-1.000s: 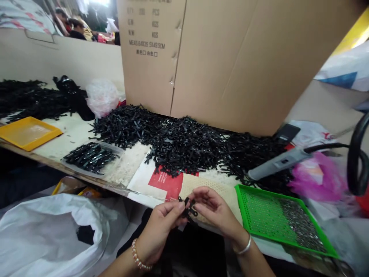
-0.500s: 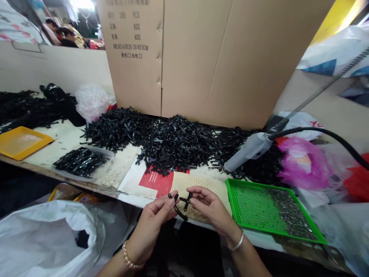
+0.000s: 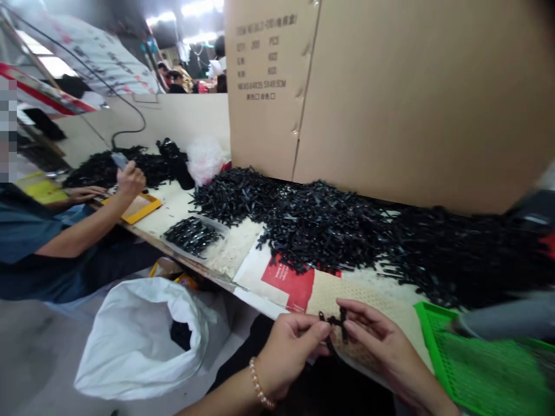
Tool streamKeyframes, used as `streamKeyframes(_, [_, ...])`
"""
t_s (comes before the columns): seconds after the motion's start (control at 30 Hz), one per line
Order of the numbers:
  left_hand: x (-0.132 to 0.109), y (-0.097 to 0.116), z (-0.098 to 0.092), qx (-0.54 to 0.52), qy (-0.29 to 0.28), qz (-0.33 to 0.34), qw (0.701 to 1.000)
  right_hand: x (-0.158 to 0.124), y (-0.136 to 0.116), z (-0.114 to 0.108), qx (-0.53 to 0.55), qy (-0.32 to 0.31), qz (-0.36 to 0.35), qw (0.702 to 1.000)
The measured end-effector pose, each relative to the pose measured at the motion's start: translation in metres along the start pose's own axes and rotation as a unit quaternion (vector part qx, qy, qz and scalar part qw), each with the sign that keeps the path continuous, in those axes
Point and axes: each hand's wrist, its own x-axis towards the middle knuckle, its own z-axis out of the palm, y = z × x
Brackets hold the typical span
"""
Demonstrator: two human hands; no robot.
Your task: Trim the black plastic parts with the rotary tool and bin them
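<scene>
My left hand (image 3: 295,346) pinches a thin black plastic strip (image 3: 321,316) between thumb and fingers; its lower part is partly hidden. A small cross-shaped black plastic piece (image 3: 344,316) is held by its end in my right hand (image 3: 381,344). The two pieces meet between my fingertips, though blur hides whether they are joined. Both hands are above the front edge of a cream textured mat (image 3: 329,292). Behind it spreads a large heap of black plastic pieces (image 3: 321,225).
A green tray (image 3: 427,329) and a blurred grey tool (image 3: 503,318) are at the right. To the left are a clear tray of black strips (image 3: 193,237) and an open white sack (image 3: 125,341). A co-worker's hand (image 3: 131,179) holds a tool over a yellow tray (image 3: 150,208). A cardboard box (image 3: 390,104) stands behind.
The view has turned left, bringing a co-worker into sight. My hands have come closer together, and the two black pieces, apart before, now meet.
</scene>
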Motion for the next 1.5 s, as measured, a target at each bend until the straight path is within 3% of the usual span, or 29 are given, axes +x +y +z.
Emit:
streamKeyframes(0.07, [-0.001, 0.004, -0.006, -0.001, -0.019, -0.017, 1.0, 0.005, -0.004, 0.0, -0.032, 0.003, -0.012, 0.999])
streamKeyframes(0.2, [-0.006, 0.01, -0.018, 0.012, -0.103, -0.071, 0.992, 0.009, -0.018, 0.008, -0.067, -0.072, -0.01, 0.995])
streamKeyframes(0.37, [-0.006, 0.012, -0.025, 0.017, -0.126, -0.112, 0.986, 0.012, -0.03, 0.019, -0.04, -0.117, -0.01, 0.992])
streamKeyframes(0.8, [-0.001, 0.015, -0.029, 0.001, -0.118, -0.13, 0.984, 0.016, -0.034, 0.02, 0.033, -0.156, 0.032, 0.987])
streamKeyframes(1.17, [0.008, 0.016, -0.02, 0.068, -0.099, -0.099, 0.988, 0.018, -0.016, 0.022, 0.069, -0.095, -0.005, 0.993])
streamKeyframes(1.5, [0.007, 0.011, -0.01, 0.063, -0.089, -0.095, 0.989, 0.015, -0.017, 0.016, 0.056, -0.087, -0.023, 0.994])
